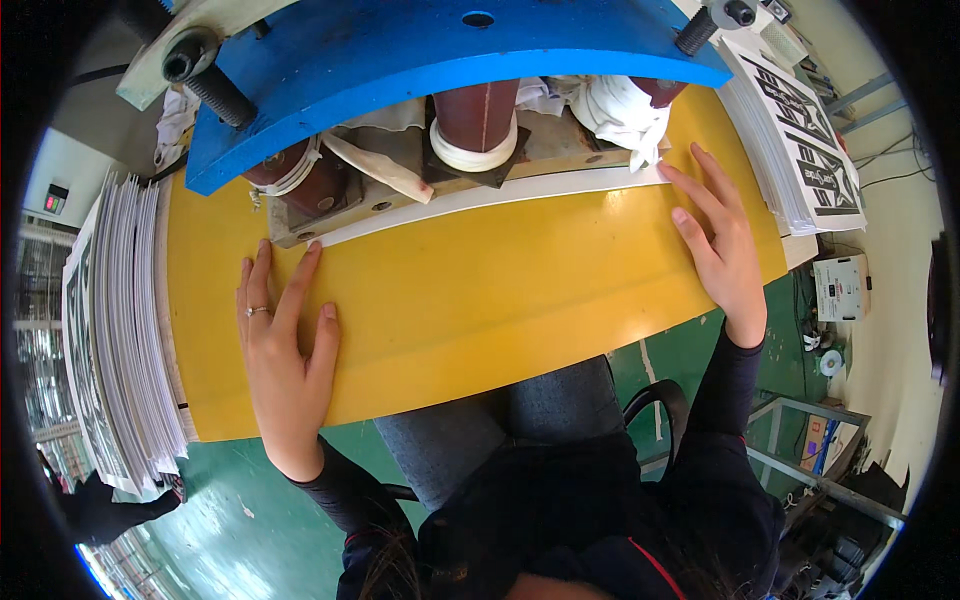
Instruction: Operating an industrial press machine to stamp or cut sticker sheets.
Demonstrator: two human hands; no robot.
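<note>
Two hands rest palm down on one yellow bench point(470, 290), fingers spread wide and grasping nothing. One white strip point(560, 184), seemingly the edge of a sheet, runs between the two sets of fingers: its left end lies at the index fingertip of the left hand point(285, 360), its right end at the index fingertip of the right hand point(730, 255). Whether either fingertip presses on it, I cannot tell. One ring point(257, 311) sits on a left finger.

Just beyond the fingers, behind the strip, is one metal base point(590, 153) with three brown cylinders point(475, 112) showing; white cloth point(615, 112) wraps the one nearest the right fingers. Above and beyond them spans one blue plate point(450, 50) with two large bolts point(222, 92). Two paper stacks flank the hands: one left of the left fingers point(135, 330), one right of the right fingers.
</note>
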